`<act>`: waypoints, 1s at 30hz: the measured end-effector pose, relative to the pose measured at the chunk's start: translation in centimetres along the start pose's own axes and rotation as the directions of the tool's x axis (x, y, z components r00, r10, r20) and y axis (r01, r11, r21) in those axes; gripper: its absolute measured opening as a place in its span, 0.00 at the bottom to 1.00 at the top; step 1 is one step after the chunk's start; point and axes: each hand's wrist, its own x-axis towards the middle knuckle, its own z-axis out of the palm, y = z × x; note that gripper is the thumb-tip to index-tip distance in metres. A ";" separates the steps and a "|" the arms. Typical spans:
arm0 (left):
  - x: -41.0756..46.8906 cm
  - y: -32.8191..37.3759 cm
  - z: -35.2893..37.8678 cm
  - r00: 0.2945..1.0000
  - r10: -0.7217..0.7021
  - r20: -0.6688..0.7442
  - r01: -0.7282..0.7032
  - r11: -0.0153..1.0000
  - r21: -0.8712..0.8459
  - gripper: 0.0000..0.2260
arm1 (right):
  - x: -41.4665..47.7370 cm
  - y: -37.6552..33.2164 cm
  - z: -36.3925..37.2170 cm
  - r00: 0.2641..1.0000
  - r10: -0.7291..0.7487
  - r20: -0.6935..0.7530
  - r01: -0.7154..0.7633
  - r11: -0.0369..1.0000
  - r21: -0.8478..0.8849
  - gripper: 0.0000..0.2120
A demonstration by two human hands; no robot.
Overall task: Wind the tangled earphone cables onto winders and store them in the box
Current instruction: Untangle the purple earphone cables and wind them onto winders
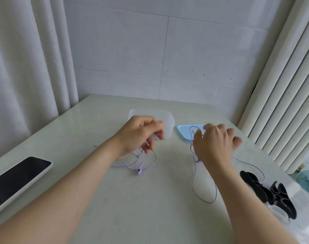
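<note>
With the curled fingers of my left hand (pixel 141 133) and right hand (pixel 214 144) I pinch the purple earphone cable (pixel 207 202), holding them apart above the table (pixel 150 212) to loosen its tangle, the clear box (pixel 168 121) just behind.

From my remote seat I see the left forearm (pixel 71 191) and right forearm (pixel 247 199) bare from the bottom edge upward, and the left hand (pixel 141 132) and right hand (pixel 213 143) bare too, their fingertips blurred.
</note>
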 end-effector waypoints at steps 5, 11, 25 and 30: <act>-0.1 0.2 -1.3 0.989 0.076 -0.130 -0.069 0.996 0.056 0.26 | -0.5 -0.7 -0.5 0.996 -0.017 0.089 0.017 1.000 0.001 0.12; 0.4 -1.8 -3.9 0.926 0.062 -0.373 0.256 0.622 0.740 0.09 | -2.5 -3.5 -0.8 0.844 -0.453 -0.289 0.537 0.728 0.427 0.18; -0.3 -0.9 -2.1 0.871 -0.007 -0.492 0.420 0.529 0.737 0.12 | -6.4 -5.7 0.6 0.643 -0.718 0.265 0.497 0.655 0.569 0.07; -0.1 0.8 0.3 0.788 0.306 -0.534 -0.039 0.890 0.454 0.06 | -6.3 -5.7 -0.1 0.815 -0.561 0.145 0.389 0.716 0.579 0.11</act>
